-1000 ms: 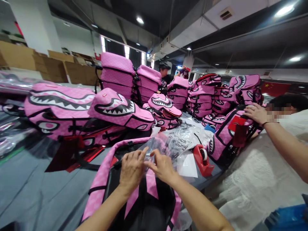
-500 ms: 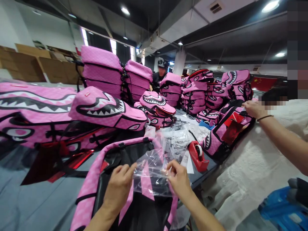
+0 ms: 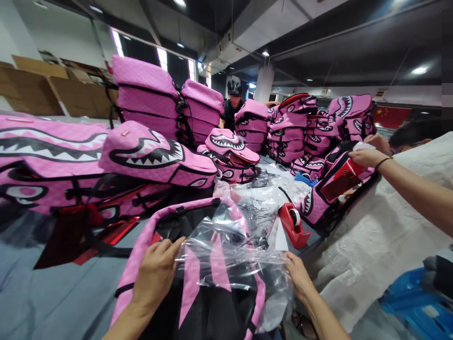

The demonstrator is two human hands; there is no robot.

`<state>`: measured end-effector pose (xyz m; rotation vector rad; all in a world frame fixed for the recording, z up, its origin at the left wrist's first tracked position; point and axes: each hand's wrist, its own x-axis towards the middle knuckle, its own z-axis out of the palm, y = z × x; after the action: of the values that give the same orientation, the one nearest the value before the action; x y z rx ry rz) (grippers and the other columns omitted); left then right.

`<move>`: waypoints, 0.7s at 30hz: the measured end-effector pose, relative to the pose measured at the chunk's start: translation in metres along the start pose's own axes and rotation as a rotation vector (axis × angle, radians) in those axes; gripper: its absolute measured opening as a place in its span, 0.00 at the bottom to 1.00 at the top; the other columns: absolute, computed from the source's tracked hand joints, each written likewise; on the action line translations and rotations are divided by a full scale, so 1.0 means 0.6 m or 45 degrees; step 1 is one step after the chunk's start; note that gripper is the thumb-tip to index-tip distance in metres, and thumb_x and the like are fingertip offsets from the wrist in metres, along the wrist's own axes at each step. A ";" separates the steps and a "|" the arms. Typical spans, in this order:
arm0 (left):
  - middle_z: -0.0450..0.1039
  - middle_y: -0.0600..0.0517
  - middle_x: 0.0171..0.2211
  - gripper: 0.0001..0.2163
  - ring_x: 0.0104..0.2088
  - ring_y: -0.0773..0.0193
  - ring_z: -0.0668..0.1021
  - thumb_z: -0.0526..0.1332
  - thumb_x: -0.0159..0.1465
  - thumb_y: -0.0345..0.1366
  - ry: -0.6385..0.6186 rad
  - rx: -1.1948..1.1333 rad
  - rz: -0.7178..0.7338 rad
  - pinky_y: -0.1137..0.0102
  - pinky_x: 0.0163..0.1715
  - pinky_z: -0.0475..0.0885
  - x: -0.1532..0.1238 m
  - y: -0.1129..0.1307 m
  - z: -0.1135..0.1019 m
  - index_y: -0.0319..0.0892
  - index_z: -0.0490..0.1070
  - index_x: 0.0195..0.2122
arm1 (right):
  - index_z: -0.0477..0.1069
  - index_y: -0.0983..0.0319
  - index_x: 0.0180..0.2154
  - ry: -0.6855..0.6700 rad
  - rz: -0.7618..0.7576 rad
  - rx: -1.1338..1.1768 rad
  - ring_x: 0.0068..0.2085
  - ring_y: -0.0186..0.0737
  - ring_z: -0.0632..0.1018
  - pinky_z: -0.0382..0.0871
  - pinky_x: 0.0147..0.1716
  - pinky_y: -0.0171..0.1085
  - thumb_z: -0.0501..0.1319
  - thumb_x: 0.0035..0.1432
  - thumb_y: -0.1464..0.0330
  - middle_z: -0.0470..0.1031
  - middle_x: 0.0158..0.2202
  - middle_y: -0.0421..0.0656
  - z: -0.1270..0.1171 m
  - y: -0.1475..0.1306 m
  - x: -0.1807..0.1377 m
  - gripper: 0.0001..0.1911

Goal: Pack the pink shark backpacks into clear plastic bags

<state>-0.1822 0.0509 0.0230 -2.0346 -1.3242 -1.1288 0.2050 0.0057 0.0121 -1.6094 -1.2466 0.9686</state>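
Note:
Between my hands a clear plastic bag [image 3: 230, 264] is stretched wide. My left hand [image 3: 157, 271] pinches its left edge, and my right hand [image 3: 296, 274] pinches its right edge. Beneath the plastic lies a pink and black backpack [image 3: 203, 302], its back panel and straps facing up. The bag covers part of the straps. More loose clear plastic [image 3: 260, 203] is heaped just beyond the backpack. A red tape dispenser [image 3: 295, 226] stands to the right, past my right hand.
Pink shark-mouth backpacks [image 3: 148, 151] lie at the left, with tall stacks [image 3: 145, 94] behind. At right, a co-worker's hands [image 3: 371, 153] are at another backpack [image 3: 318, 198]. White sheeting [image 3: 385, 222] hangs over the right side. A person [image 3: 233, 101] is beyond the stacks.
My hands have moved apart, left hand leftward and right hand rightward, pulling the clear bag wider. The co-worker's hand at right now holds something white.

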 end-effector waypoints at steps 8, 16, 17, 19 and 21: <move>0.69 0.51 0.26 0.19 0.28 0.58 0.76 0.52 0.64 0.45 -0.389 -0.359 -0.559 0.65 0.31 0.69 0.045 -0.064 0.021 0.43 0.81 0.40 | 0.69 0.59 0.31 -0.084 -0.306 -1.232 0.33 0.41 0.77 0.60 0.29 0.32 0.63 0.51 0.73 0.75 0.31 0.42 -0.069 -0.008 0.001 0.05; 0.65 0.54 0.16 0.08 0.20 0.62 0.70 0.69 0.45 0.35 -0.383 -1.061 -1.445 0.70 0.22 0.63 0.168 -0.064 0.072 0.42 0.72 0.15 | 0.60 0.57 0.27 -0.233 0.515 0.156 0.20 0.43 0.77 0.72 0.22 0.39 0.62 0.57 0.65 0.71 0.19 0.40 -0.046 -0.054 0.109 0.12; 0.63 0.55 0.14 0.11 0.18 0.63 0.68 0.70 0.45 0.34 -0.350 -1.119 -1.489 0.71 0.20 0.63 0.202 -0.070 0.083 0.41 0.68 0.13 | 0.60 0.57 0.26 -0.234 0.464 0.357 0.22 0.42 0.78 0.75 0.24 0.39 0.65 0.54 0.67 0.73 0.20 0.41 -0.038 -0.090 0.138 0.13; 0.64 0.56 0.15 0.14 0.19 0.65 0.70 0.69 0.52 0.34 -0.194 -1.254 -1.527 0.70 0.23 0.68 0.277 -0.089 0.093 0.41 0.66 0.15 | 0.62 0.58 0.26 -0.185 0.235 0.537 0.24 0.38 0.78 0.78 0.28 0.37 0.67 0.51 0.72 0.72 0.22 0.39 -0.034 -0.175 0.204 0.13; 0.69 0.56 0.21 0.12 0.23 0.68 0.72 0.66 0.61 0.37 0.012 -1.415 -1.519 0.70 0.29 0.73 0.345 -0.118 0.078 0.39 0.69 0.23 | 0.62 0.57 0.26 -0.154 0.052 0.610 0.25 0.36 0.77 0.78 0.27 0.34 0.67 0.55 0.69 0.69 0.21 0.35 -0.044 -0.257 0.270 0.13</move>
<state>-0.1863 0.2241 0.1646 -1.6139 -2.3086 -2.8699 0.2141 0.1802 0.1541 -1.2174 -0.9664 1.2928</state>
